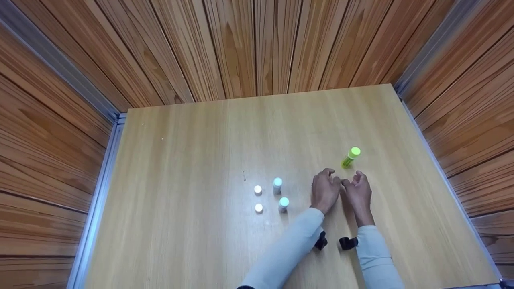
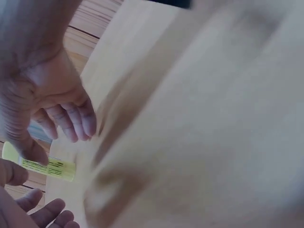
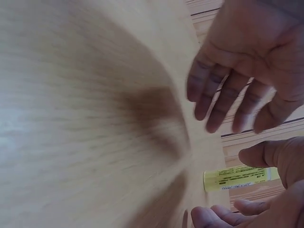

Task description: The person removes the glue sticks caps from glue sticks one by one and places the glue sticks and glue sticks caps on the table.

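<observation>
My left hand (image 1: 326,190) and right hand (image 1: 358,196) are side by side low over the right part of the table, palms turned toward each other. Nothing is held in either. Loosely bent fingers show on the right hand (image 2: 52,102) in the left wrist view and on the left hand (image 3: 251,71) in the right wrist view. Just beyond both hands stands a yellow-green capped tube (image 1: 350,157), like a glue stick. Dark print covers the label of this tube (image 3: 235,177) in the right wrist view.
Left of the hands, two small white cylinders with light-blue tops (image 1: 277,186) (image 1: 283,204) stand on the wooden table (image 1: 192,168). Beside them are two small white round pieces (image 1: 258,190) (image 1: 259,208). Wood-panelled walls (image 1: 233,48) enclose the table's back and sides.
</observation>
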Tool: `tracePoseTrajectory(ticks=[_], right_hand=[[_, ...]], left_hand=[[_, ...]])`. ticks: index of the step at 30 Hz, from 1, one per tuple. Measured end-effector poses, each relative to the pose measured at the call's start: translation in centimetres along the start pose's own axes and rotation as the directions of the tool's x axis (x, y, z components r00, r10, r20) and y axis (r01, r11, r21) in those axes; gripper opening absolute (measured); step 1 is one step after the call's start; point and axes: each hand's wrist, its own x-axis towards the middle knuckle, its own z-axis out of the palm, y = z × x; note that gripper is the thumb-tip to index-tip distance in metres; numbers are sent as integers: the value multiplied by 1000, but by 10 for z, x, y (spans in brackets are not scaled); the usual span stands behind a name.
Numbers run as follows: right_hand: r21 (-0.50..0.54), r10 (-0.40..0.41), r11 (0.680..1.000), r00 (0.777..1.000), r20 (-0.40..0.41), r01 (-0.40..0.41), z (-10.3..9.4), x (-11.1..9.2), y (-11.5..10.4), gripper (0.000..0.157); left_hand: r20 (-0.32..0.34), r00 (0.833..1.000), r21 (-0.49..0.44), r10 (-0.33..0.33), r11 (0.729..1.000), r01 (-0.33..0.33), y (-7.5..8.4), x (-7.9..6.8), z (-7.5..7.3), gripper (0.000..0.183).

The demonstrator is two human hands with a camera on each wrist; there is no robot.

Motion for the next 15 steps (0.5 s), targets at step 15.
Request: tracePoseTrajectory(ticks=[15], right_hand=[[149, -80, 985, 994, -77, 91, 6, 25, -10, 56]], left_hand=[[-45, 999, -26, 20, 999, -21, 33, 22, 7, 43]])
